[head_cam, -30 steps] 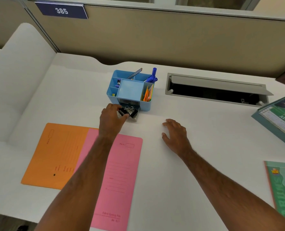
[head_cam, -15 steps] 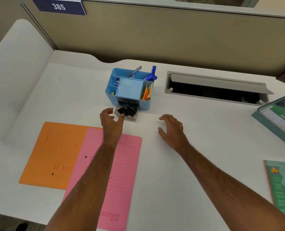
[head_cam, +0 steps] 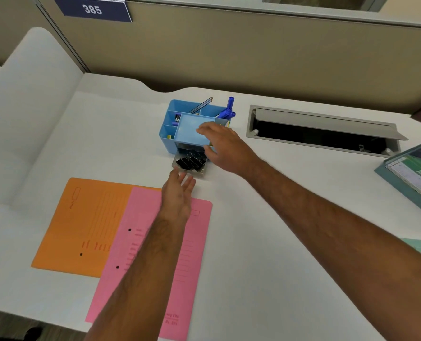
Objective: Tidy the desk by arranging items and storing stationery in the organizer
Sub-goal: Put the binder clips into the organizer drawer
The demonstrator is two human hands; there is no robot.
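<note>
Nearest the front edge of the desk (head_cam: 266,279), a pink file folder (head_cam: 155,254) overlaps an orange file folder (head_cam: 81,225); both look unfiled. Beyond them the left hand (head_cam: 178,193), fingers straight and grasping nothing, reaches the clear drawer (head_cam: 188,169), which is pulled out and full of black binder clips (head_cam: 189,162). The right hand (head_cam: 225,146), released too, hovers over the blue organizer (head_cam: 172,141) with blue pens (head_cam: 228,112) already stored. Judging by this, closing the drawer remains.
</note>
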